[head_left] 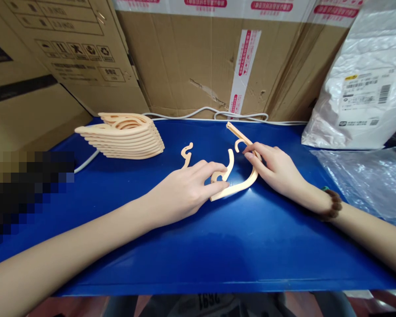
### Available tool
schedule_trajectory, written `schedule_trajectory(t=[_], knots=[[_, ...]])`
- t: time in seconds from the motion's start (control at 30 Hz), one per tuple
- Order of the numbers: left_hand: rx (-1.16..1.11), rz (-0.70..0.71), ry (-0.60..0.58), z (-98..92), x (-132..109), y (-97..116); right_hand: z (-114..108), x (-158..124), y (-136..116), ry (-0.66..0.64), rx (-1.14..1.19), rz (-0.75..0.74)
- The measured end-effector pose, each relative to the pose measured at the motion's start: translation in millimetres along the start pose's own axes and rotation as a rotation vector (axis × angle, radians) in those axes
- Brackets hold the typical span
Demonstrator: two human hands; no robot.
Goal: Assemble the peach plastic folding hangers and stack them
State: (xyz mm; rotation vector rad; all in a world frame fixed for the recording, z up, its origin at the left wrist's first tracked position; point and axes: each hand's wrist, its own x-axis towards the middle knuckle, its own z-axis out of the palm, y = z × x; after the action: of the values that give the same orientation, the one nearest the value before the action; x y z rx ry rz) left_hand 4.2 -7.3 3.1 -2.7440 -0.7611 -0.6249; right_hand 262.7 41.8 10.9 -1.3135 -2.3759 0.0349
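Observation:
Cream plastic hanger parts lie between my hands over the blue tabletop. My left hand (193, 185) is closed, thumb and fingers pinching a short curved hanger piece (230, 163). A small hook (186, 154) sticks out beyond its knuckles. My right hand (277, 167) is closed on a hanger arm (239, 133), with another small hook (238, 144) beside its fingertips. From under the right fingers a long curved arm (242, 187) runs back to the left fingertips. The fingers hide how these parts join. A neat stack of similar hangers (125, 141) lies to the left.
Cardboard boxes (191, 61) stand along the back of the blue table (171, 251). A white cable (185, 115) runs along their base. At right are a white labelled parcel bag (353, 97) and a clear plastic bag (366, 180). A blurred patch covers the left edge.

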Motion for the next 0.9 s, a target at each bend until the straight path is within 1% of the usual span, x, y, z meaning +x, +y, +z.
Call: schedule_trajectory(t=[0.1,0.37,0.53,0.73,0.9], knots=[[-0.021,0.019,-0.011,-2.7,-0.6,1.6,0.2,-0.7,-0.6,-0.002,-0.031,-0.015],[-0.176,-0.043,-0.056,-8.4,2.4,2.0,0.4,-2.2,0.2,-0.031,-0.071,-0.019],[-0.119,-0.067,-0.059,-3.4,3.0,2.2,0.3,-1.7,-1.1,-0.031,-0.108,-0.004],[-0.085,-0.099,-0.048,1.2,2.3,0.3,1.1,-1.8,1.1,-0.060,-0.144,-0.005],[0.072,-0.087,0.002,1.2,1.9,-1.5,3.1,-2.7,1.5,-0.069,-0.169,-0.032]])
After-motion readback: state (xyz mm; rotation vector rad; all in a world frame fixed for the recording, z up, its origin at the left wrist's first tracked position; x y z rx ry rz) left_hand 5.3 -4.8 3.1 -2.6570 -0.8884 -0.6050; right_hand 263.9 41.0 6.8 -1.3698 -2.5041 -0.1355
